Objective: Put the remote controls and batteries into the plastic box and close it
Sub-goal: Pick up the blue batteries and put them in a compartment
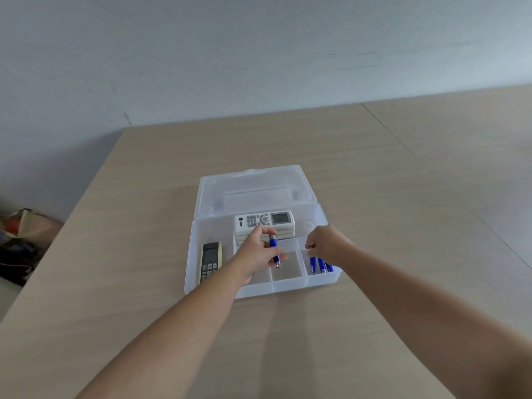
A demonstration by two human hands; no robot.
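Head view: the left hand (259, 250) pinches blue batteries (275, 249) between thumb and fingertips above the middle front compartment of the clear plastic box (213, 286); they should go in flat, clear of the dividers. The right hand (324, 240) hovers over more blue batteries (319, 264) in the right compartment, fingers curled, apparently empty. White remote (264, 221) and dark remote (211, 260) lie inside, lid (253, 191) open, on a pale wooden table (144, 226) against a plain grey wall (230, 53).

Both forearms cut off by bottom frame edge. Left hand (259, 251) hides part of the plastic box (213, 286) dividers and the lower edge of the white remote (264, 221). Right hand (322, 240) fingertips curled; contents indeterminable. Battery (321, 264) count unclear. Bag (20, 234) clipped at left edge, blurred.
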